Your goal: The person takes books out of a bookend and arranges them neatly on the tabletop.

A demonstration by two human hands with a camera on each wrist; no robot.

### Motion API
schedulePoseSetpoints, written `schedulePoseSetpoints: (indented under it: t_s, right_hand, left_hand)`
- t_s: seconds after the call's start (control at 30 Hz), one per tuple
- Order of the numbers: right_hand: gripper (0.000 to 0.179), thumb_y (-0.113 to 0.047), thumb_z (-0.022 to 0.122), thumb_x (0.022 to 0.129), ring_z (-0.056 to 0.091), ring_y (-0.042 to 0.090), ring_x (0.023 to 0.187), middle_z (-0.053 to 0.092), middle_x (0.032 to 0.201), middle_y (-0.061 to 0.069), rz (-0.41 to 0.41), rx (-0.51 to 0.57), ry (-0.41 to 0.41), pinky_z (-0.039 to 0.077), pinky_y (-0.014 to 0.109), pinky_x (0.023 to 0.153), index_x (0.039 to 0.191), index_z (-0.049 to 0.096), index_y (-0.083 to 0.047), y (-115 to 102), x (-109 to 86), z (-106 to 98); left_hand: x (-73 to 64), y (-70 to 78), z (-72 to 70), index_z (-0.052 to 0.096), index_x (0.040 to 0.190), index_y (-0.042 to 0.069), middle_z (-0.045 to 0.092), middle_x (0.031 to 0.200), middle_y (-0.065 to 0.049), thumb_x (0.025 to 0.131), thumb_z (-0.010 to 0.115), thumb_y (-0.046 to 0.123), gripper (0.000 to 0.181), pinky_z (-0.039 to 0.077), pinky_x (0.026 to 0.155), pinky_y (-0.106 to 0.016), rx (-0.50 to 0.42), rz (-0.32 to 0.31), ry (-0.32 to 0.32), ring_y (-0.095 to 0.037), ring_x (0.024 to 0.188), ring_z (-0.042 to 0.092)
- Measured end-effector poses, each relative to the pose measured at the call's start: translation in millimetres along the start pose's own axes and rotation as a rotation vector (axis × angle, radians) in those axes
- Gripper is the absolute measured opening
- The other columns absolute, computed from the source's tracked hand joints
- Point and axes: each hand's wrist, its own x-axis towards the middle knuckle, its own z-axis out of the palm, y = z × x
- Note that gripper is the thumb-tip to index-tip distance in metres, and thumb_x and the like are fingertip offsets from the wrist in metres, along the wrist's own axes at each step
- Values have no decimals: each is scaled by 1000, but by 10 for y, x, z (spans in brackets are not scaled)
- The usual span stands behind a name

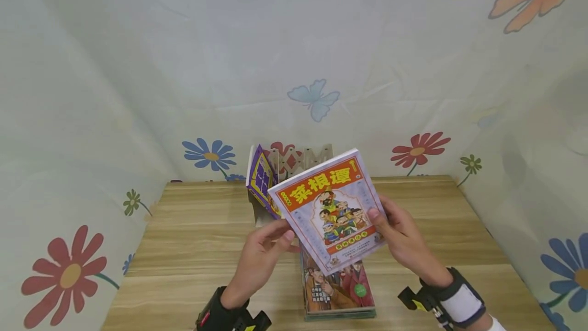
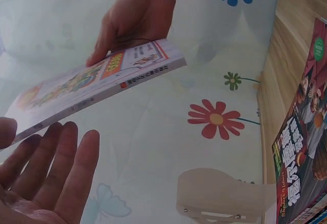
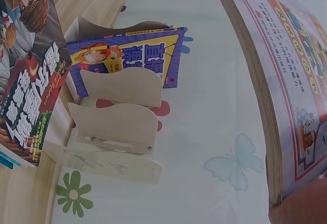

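Observation:
A white picture book [image 1: 337, 213] with an orange title band is tilted above the table. My right hand [image 1: 406, 241] grips its right side, thumb on the cover and fingers behind. At the book's left edge is my left hand [image 1: 262, 257]; in the left wrist view its fingers [image 2: 76, 163] are spread and fairly straight beside the spine, thumb by the far corner. Below the held book lies a stack of comic-style books [image 1: 340, 295], partly hidden by it. Behind stands a cream bookend rack [image 3: 117, 127] with a purple book [image 3: 127, 55] upright in one slot.
The wood-grain table [image 1: 197, 249] reaches back to a pale curtain [image 1: 229, 55] printed with flowers and butterflies. Several rack dividers [image 3: 122, 86] stand side by side near the table's back edge.

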Motion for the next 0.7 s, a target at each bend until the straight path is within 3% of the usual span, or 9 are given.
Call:
schedulePoseSetpoints:
  t_s: [0.17, 0.33, 0.53, 0.7]
  right_hand:
    - [34, 1, 38, 98, 60, 25, 76, 61, 95, 12, 14, -15, 38, 54, 34, 58, 130, 44, -8, 24, -32, 12]
    - [35, 0, 39, 98, 61, 25, 79, 61, 98, 11, 57, -16, 48, 55, 37, 60, 131, 43, -10, 59, -58, 31]
    - [36, 1, 39, 97, 61, 26, 80, 59, 101, 13, 53, -7, 36, 56, 39, 59, 132, 41, -10, 114, -91, 74]
    - [33, -5, 41, 98, 62, 24, 81, 58, 102, 13, 96, -6, 26, 57, 39, 60, 131, 43, -10, 141, -117, 81]
  left_hand:
    - [3, 41, 51, 58, 116, 2, 61, 109, -15, 91, 53, 1, 25, 55, 69, -47, 115, -77, -16, -27, 96, 58]
    - [25, 111, 98, 59, 114, 0, 61, 107, -18, 92, 54, 2, 23, 56, 69, -43, 96, -111, 10, -28, 94, 59]
    - [9, -86, 54, 58, 116, 1, 61, 108, -18, 92, 54, 4, 25, 56, 68, -42, 51, -110, 67, -30, 92, 60]
    - [11, -192, 31, 59, 115, 1, 62, 106, -18, 92, 56, 8, 25, 56, 65, -42, 46, -101, 100, -30, 92, 60]
